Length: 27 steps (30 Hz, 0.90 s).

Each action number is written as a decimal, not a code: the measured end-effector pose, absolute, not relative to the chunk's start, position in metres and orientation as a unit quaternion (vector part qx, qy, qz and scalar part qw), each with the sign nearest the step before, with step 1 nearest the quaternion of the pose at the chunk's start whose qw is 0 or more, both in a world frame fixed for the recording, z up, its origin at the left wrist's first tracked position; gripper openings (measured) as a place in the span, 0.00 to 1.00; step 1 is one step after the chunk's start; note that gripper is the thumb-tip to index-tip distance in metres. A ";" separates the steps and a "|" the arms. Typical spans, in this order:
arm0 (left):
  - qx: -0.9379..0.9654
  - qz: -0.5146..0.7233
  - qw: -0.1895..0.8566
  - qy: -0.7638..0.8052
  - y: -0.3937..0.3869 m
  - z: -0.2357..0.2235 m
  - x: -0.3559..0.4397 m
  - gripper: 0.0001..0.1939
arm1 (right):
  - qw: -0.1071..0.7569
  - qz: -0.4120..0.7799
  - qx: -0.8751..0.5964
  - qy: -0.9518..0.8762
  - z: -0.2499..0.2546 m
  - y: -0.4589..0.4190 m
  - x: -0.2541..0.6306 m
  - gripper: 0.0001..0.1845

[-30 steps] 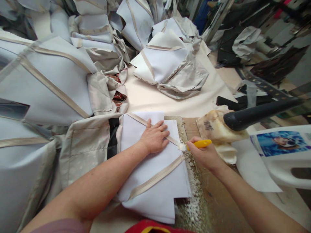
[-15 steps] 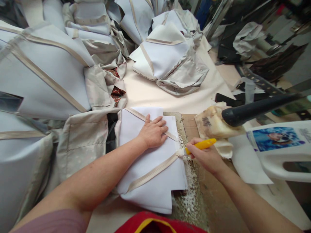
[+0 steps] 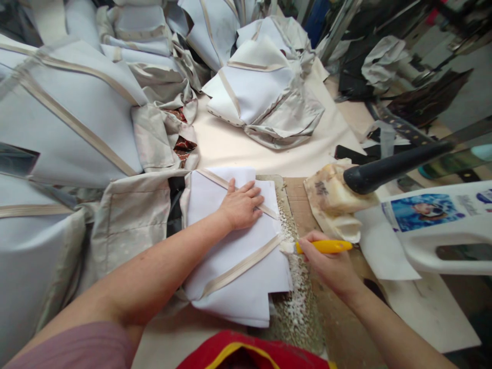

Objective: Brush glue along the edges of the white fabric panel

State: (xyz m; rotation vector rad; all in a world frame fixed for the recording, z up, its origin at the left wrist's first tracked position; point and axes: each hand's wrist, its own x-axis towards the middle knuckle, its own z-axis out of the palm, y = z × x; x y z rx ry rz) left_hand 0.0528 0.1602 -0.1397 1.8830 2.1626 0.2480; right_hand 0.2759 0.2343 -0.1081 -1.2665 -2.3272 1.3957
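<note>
My left hand point(image 3: 241, 204) lies flat, fingers spread, on a folded white fabric piece point(image 3: 234, 246) crossed by beige tape strips point(image 3: 240, 266). My right hand point(image 3: 328, 264) grips a yellow-handled tool point(image 3: 325, 246) whose tip touches the fabric's right edge, where a beige strip ends. White crumbs point(image 3: 298, 297) lie scattered along that edge on a worn cutting board point(image 3: 307, 328).
Piles of white and grey fabric covers point(image 3: 73, 118) crowd the left and back, with another bundle point(image 3: 265, 97) in the middle. A black handle point(image 3: 392, 166) sits over a waxy yellowish block point(image 3: 332, 197). A white plastic jug point(image 3: 442, 230) lies at the right.
My right hand with the yellow tool has slid toward me along the fabric's right edge, from the upper beige strip to the lower one. My left hand stays pressed on the fabric.
</note>
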 end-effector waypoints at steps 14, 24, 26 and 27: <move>0.718 0.076 0.225 0.654 0.098 -0.121 0.109 0.11 | 0.154 0.419 -0.357 -0.821 -0.132 0.235 0.267 0.14; 0.718 0.075 0.215 0.658 0.097 -0.122 0.112 0.11 | 0.103 0.427 -0.429 -0.789 -0.133 0.202 0.293 0.16; 0.718 0.075 0.213 0.658 0.097 -0.123 0.112 0.11 | 0.084 0.442 -0.454 -0.769 -0.130 0.188 0.307 0.17; 0.718 0.076 0.212 0.658 0.097 -0.123 0.112 0.10 | 0.074 0.448 -0.463 -0.761 -0.129 0.181 0.315 0.17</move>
